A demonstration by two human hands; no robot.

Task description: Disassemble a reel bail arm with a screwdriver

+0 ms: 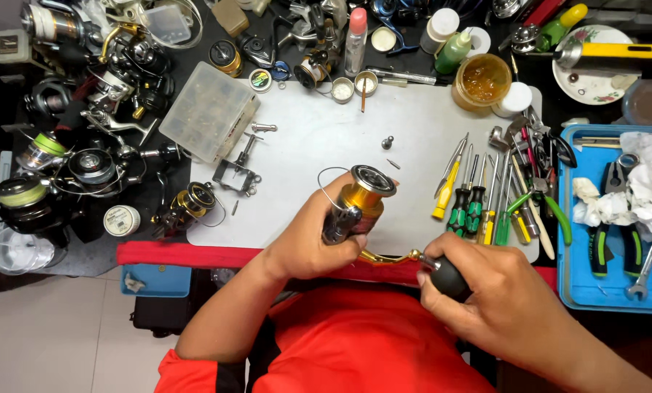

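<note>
The dark tabletop [195, 44] carried everything, and over its middle lay a pale grey rectangular work mat [311, 145] with a red cloth strip [195, 255] along its near edge. To my right sat a blue plastic tray [570, 291] with pliers, a wrench and crumpled white tissue. A heap of black and silver spinning reels [71, 160] crowded the left side, next to a clear plastic compartment box [208, 110].

On the mat's right part lay a row of green- and yellow-handled screwdrivers [471, 204], and behind them an amber jar of grease [482, 80] with its white lid beside it.

I watched the left hand [307, 240] hold the gold and black spinning reel [358, 207] upright over the near edge of the mat, its fingers wrapped and pressed around the reel body below the spool. The right hand [500, 298] had its fingers closed around the black round handle knob [446, 276], which sat at the end of the reel's gold crank arm.

I judged the reel largely assembled: spool, bail wire and handle were on. A small grey metal knob part [388, 142] and a tiny pin [393, 164] lay loose on the mat, so some fitting may have remained.
</note>
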